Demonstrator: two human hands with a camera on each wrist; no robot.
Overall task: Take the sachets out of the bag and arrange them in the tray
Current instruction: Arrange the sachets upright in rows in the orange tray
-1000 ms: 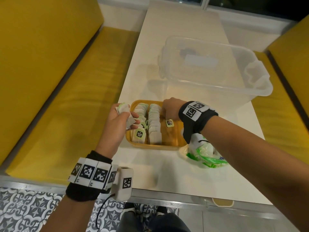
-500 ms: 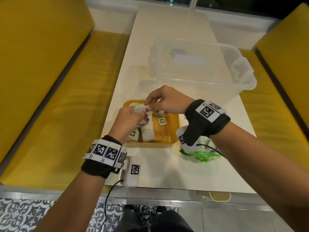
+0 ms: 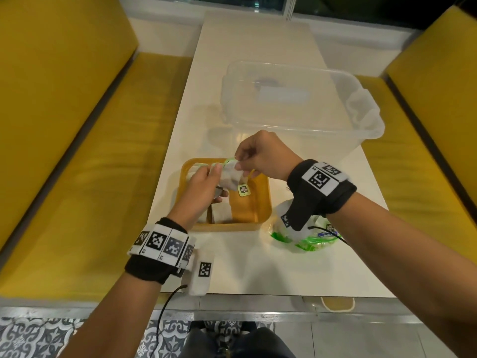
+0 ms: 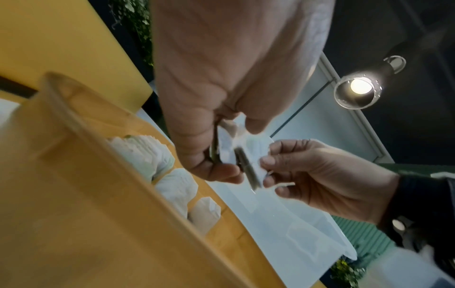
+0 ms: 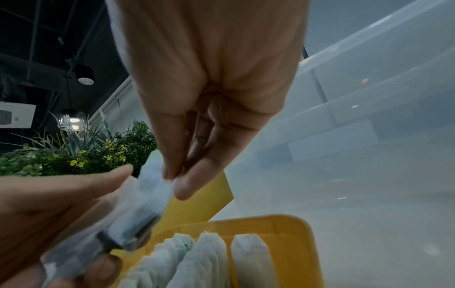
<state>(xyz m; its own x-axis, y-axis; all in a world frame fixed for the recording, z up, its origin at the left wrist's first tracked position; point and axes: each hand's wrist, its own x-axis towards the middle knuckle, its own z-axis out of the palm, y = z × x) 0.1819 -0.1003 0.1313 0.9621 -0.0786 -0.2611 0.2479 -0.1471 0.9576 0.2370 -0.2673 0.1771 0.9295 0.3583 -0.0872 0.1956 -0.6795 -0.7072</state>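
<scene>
While the left hand (image 3: pixel 204 187) clutches a sachet bundle (image 3: pixel 228 177) above the tray (image 3: pixel 263 202), the right hand (image 3: pixel 260 156) pinches its top sachet, rows directly below.

No lettering could be read. The small green-edged tag (image 3: pixel 244 190) that hung just below the right hand (image 3: pixel 260 156) carried dark print too blurred to make out, and print on the bag (image 3: pixel 304 235) under that wrist was equally unclear. Both wristbands (image 3: pixel 165 244) bore only square black-and-white coded markers.
</scene>
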